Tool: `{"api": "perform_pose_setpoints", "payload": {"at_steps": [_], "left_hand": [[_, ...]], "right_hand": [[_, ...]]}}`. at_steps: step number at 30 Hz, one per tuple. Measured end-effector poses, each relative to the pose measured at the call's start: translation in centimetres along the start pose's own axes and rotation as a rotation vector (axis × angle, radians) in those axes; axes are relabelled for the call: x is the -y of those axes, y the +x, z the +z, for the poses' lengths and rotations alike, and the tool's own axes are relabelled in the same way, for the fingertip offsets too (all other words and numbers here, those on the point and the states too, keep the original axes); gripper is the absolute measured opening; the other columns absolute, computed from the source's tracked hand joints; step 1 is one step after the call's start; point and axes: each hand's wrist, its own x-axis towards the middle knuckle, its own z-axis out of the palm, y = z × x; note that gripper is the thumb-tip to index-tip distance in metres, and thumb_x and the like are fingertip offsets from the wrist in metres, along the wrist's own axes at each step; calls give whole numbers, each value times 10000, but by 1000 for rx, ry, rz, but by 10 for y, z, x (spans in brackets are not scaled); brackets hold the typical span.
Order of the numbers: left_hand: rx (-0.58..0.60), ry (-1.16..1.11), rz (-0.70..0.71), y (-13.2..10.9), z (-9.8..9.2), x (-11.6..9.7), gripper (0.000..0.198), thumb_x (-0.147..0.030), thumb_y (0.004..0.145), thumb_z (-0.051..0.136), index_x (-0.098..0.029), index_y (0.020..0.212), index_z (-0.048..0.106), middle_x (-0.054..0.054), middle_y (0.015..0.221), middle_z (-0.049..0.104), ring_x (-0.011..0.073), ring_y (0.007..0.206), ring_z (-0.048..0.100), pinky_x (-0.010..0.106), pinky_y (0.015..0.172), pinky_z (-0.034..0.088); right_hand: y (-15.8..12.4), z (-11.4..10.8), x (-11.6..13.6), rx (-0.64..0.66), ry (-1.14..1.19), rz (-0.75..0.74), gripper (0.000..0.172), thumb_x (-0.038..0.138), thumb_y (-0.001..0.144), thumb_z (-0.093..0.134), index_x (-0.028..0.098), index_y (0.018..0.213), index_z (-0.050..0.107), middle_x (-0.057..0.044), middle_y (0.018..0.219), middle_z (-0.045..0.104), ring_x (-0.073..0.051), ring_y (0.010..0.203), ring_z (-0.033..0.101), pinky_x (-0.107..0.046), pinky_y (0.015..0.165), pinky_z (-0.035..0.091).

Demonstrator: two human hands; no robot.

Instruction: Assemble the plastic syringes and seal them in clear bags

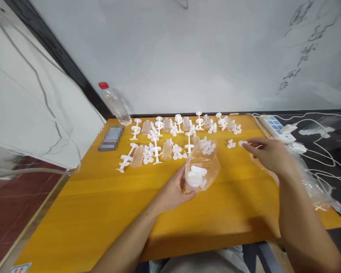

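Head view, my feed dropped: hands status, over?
Left hand grips clear bag. Right hand touches white piece on table. Nothing blocking.

No legible text, dark scrawl on wall (307, 49) unreadable, table-corner sticker (19, 268) too small to read

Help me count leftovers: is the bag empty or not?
Not empty. A few white round pieces show through the clear bag held in the left hand.

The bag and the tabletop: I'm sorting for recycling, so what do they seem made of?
The clear crinkled bag in the left hand looks like thin glossy plastic film: white pieces show through it. The orange-yellow tabletop looks like varnished wood or wood-look laminate, with faint grain streaks and soft sheen.
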Motion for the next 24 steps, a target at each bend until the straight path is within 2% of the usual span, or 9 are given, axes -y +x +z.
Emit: {"api": "perform_pose_setpoints", "payload": {"at_steps": [2,5,7,9,13,17,19,21,24], "left_hand": [[15,-26,9,1,0,0,985,-239,823,762,-178,1636,210,161,1434,616,269,1192,665,402,1070,531],[10,-47,-8,0,2,1,1000,-236,831,756,-186,1644,175,154,1419,629,252,1144,689,374,1014,564],[8,-53,-40,-1,3,1,1002,-241,838,750,-196,1647,161,145,1408,636,246,1123,698,382,1004,571],[1,-56,-42,-2,3,2,1001,-257,835,761,-204,1645,176,149,1445,609,256,1160,686,400,1038,554],[11,-36,-11,-3,1,3,1031,-286,831,776,-204,1652,159,162,1513,549,282,1264,639,422,1116,499],[-5,5,-17,-3,-2,3,969,-276,808,788,-193,1619,263,155,1474,583,290,1246,646,408,1099,511],[-10,5,-33,-3,-2,3,958,-271,818,770,-212,1619,249,131,1422,624,276,1210,662,421,1086,521],[-13,16,-41,-4,-1,4,981,-278,829,758,-223,1634,201,118,1420,625,268,1226,652,430,1110,501],[-16,46,-41,-4,-1,10,1015,-298,825,773,-201,1644,181,141,1473,581,274,1271,622,431,1155,455]], "right_hand": [[-37,-34,38,-149,184,-309,301,477,901,711,234,1060,789,-16,774,728,-122,547,561,-255,528,421],[-72,-55,91,-7,158,-751,194,340,960,671,265,1106,775,11,696,670,-99,541,532,-246,542,379],[-77,-51,113,90,11,-866,226,256,995,598,233,1148,763,1,669,655,-110,543,540,-262,549,346],[-75,-43,120,121,-122,-875,234,219,988,578,205,1125,767,-15,674,669,-123,542,548,-274,545,313],[-67,-48,105,128,-94,-798,256,359,970,623,242,1147,766,-4,674,671,-116,520,528,-268,539,342],[-22,-49,55,4,-40,-387,342,518,939,615,261,1075,795,-4,649,662,-132,509,539,-273,525,401],[16,-29,23,-20,-145,-150,339,476,915,634,234,1087,797,-41,801,746,-186,663,656,-304,654,488],[51,3,-6,94,-232,18,386,382,891,658,172,1194,768,-92,965,783,-246,864,716,-329,809,520],[83,49,-34,207,-238,98,431,313,859,693,105,1233,749,-131,966,789,-251,871,735,-319,841,527]]}}
